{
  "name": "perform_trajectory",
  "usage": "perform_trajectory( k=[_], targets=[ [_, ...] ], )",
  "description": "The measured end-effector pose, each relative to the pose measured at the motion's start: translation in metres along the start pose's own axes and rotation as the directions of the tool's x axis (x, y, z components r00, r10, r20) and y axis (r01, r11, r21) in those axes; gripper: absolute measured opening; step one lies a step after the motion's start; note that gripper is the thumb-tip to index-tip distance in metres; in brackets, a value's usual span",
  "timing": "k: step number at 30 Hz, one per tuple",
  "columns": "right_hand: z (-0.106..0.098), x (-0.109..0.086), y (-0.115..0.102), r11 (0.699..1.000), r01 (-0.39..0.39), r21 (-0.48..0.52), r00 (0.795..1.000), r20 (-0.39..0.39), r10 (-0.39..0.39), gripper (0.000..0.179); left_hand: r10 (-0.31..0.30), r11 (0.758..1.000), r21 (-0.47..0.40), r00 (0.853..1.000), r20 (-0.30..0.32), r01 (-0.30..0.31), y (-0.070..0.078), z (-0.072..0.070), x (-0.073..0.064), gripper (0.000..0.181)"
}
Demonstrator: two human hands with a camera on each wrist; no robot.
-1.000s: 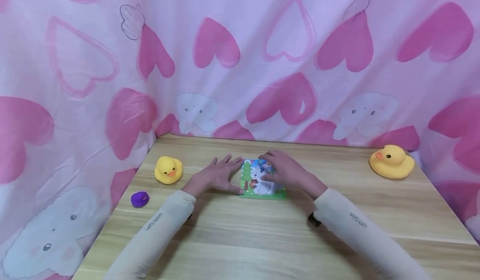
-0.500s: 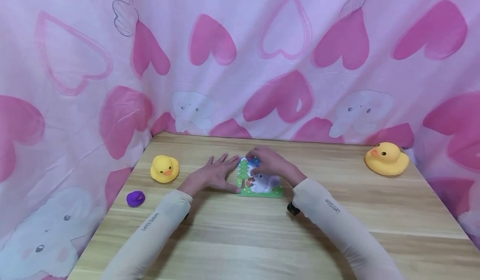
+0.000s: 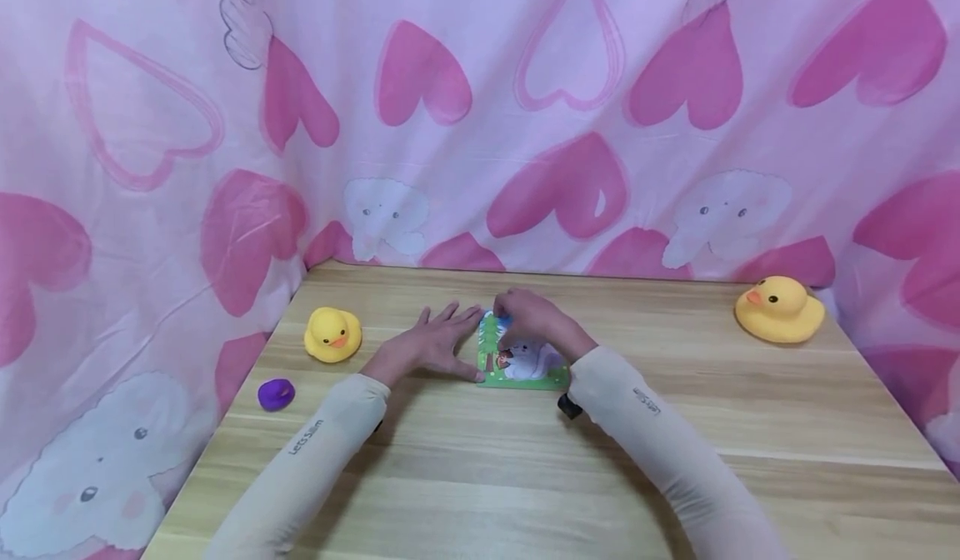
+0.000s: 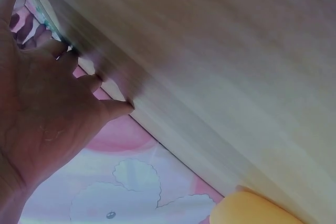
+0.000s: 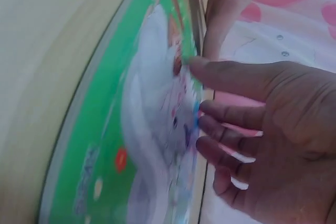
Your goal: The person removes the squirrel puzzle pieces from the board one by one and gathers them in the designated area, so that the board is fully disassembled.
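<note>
A small flat puzzle board [image 3: 534, 363], with a grey squirrel, green trees and a green border, lies on the wooden table. Along its left edge, my left hand [image 3: 431, 348] spreads its fingers, with thumb and fingertips right at the edge. My right hand [image 3: 534, 318] is over the upper part of the board and hides the top of the picture. Seen from the right wrist, its thumb and bent fingertips [image 5: 203, 123] rest at the picture's surface, with a gap between thumb and forefinger.
Left of the hands sit a yellow rubber duck [image 3: 333, 335] and a small purple duck [image 3: 276, 394]. A larger yellow duck [image 3: 778, 310] stands at the back right. A pink heart-print curtain [image 3: 450, 168] closes off the back and sides of the table [image 3: 480, 477].
My right hand has moved left across the board, from its right side to its upper middle, uncovering more of the squirrel. The left hand stays at the left edge.
</note>
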State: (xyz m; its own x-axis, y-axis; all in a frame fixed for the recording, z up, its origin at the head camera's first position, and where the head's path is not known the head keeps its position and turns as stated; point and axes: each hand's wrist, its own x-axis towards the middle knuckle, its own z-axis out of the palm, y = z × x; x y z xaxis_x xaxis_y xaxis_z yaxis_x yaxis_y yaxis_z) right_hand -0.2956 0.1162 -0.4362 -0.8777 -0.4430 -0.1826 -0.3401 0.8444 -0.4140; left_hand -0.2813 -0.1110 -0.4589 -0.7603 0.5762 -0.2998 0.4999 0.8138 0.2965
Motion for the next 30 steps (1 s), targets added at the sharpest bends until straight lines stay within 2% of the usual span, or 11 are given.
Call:
perform_trajectory(
  k=[6, 12, 16, 22, 27, 30],
  targets=[
    [0.004, 0.003, -0.011, 0.994, -0.07, -0.085, 0.997, -0.023, 0.068, 0.054, -0.002, 1.0, -0.017, 1.0, -0.015, 0.001, 0.0, -0.001, 0.0, 0.122],
    [0.006, 0.004, -0.013, 0.992, -0.091, -0.087, 0.995, -0.049, 0.087, 0.054, 0.001, 0.999, -0.033, 1.0, -0.021, -0.002, 0.0, -0.001, 0.001, 0.123],
    [0.004, 0.007, -0.009, 0.995, -0.088, -0.04, 0.996, -0.015, 0.087, 0.053, 0.009, 0.999, -0.034, 1.0, -0.015, -0.01, -0.001, 0.0, 0.002, 0.124],
    [0.004, 0.013, 0.003, 0.997, -0.044, 0.067, 0.998, 0.051, 0.04, 0.052, 0.001, 0.999, -0.036, 1.0, 0.0, -0.001, -0.001, 0.001, 0.002, 0.124],
    [0.005, 0.016, 0.012, 0.986, -0.016, 0.167, 0.999, 0.048, 0.008, 0.052, -0.009, 1.0, -0.024, 1.0, 0.006, 0.009, -0.001, 0.0, 0.003, 0.124],
    [0.006, 0.017, 0.015, 0.983, 0.004, 0.184, 0.999, 0.038, -0.011, 0.053, -0.01, 1.0, -0.028, 1.0, 0.008, 0.011, 0.0, -0.002, 0.002, 0.124]
  ],
)
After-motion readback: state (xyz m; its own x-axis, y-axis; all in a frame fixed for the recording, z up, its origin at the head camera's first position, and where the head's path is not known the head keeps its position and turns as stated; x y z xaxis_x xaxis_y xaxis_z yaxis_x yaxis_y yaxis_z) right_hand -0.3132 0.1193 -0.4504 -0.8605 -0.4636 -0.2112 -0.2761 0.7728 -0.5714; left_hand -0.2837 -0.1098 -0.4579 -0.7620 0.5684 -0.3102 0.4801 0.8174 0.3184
